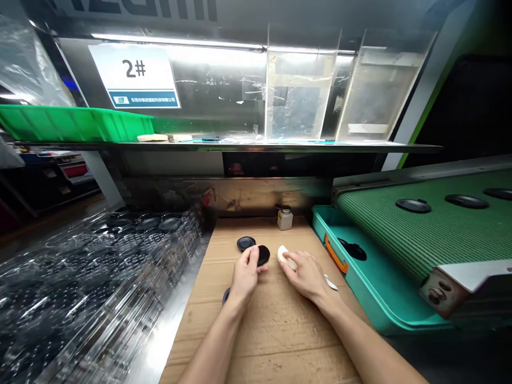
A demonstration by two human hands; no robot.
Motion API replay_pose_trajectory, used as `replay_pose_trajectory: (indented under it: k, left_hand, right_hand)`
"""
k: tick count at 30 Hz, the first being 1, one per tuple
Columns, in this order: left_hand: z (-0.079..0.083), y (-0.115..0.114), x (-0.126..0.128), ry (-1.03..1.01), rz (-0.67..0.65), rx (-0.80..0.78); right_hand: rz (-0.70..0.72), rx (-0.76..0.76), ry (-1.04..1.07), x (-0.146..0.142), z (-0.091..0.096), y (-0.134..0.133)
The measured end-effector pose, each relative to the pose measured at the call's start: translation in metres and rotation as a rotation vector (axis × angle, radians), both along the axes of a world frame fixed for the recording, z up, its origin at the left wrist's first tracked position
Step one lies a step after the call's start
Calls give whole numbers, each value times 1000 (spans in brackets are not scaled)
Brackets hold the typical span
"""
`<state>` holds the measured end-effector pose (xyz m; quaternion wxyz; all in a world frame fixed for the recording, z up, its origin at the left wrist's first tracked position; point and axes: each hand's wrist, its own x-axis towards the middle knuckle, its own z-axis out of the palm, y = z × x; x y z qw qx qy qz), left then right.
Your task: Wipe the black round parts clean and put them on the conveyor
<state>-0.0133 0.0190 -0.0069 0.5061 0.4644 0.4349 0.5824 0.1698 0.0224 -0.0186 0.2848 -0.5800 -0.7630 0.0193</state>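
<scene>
My left hand (245,276) is closed on a round black plastic lid (263,256), pinched at its edge between thumb and fingers and held over the cardboard sheet (272,330). Just behind it, another black round part (245,244) lies on the cardboard. A further dark part (226,295) is mostly covered by my left wrist. To the right, my right hand (304,273) grips a white pad (283,254), apart from the lid; its exact material cannot be made out. Beside that hand a slim white object (331,282) rests on the cardboard, partly hidden.
A small bottle with a dark cap (285,218) stands at the back. On the right, a teal bin (388,304) with black parts inside sits below a green conveyor belt (408,234) carrying several black parts. Clear plastic trays (100,298) fill the left. A metal shelf (240,148) crosses overhead, bearing a green crate (76,124).
</scene>
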Motion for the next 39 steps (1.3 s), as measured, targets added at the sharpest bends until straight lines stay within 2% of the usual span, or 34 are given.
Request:
replay_pose_trajectory:
  k: [2, 4, 11, 16, 19, 22, 25, 28, 33, 39]
  left_hand:
    - [0, 3, -4, -165, -83, -169]
    - [2, 2, -6, -248, -127, -243]
    - [5, -5, -2, -305, -225, -197]
    - [4, -4, 3, -344, -108, -201]
    - [7, -4, 1, -278, -124, -182]
    - [18, -8, -9, -113, -185, -145]
    - [30, -18, -30, 105, -196, -140]
    - [37, -32, -54, 240, -142, -147]
    - [33, -57, -79, 246, -46, -225]
    - [26, -80, -69, 234, 18, -234]
  right_hand:
    - [-1, -48, -47, -5, -1, -4]
    - [0, -80, -79, -7, -1, -7]
    - [-5, -99, -103, -7, 0, -8]
    - [-17, -92, -102, -7, -3, -6]
    - [-21, -105, -102, -6, -4, -5]
    - [-15, -104, -103, -4, -5, -5]
    - [-3, -96, -93, -2, -6, -5]
    - [-2, -103, -82, 0, -7, -4]
    - [-1, -115, -96, 3, -7, -3]
    - [-5, -112, -97, 3, -5, -6]
